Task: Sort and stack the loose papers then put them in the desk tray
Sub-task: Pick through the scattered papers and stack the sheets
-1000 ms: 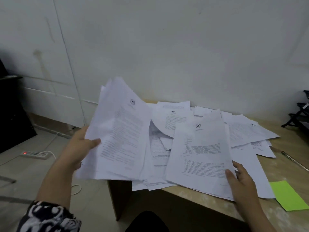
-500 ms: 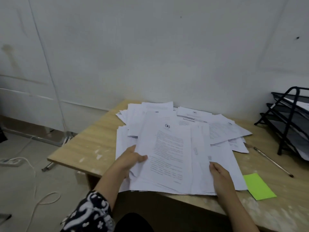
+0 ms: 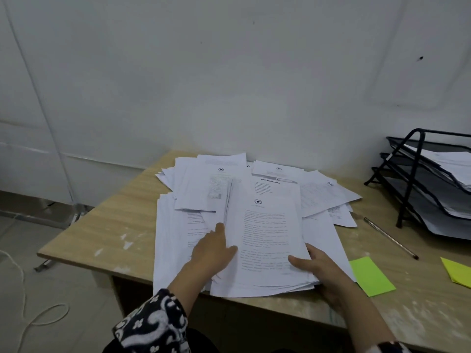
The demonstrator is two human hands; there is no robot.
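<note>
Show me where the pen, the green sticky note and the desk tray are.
pen (image 3: 390,238), head view, middle of its barrel.
green sticky note (image 3: 372,276), head view, centre of the sheet.
desk tray (image 3: 407,179), head view, black front upright of the frame.

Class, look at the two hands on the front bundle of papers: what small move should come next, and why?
Probably square the front bundle: the left hand lies at its left edge, the right hand grips its near right corner, and its near edges are fanned. The other loose sheets lie scattered, and the desk tray waits to the right.
</note>
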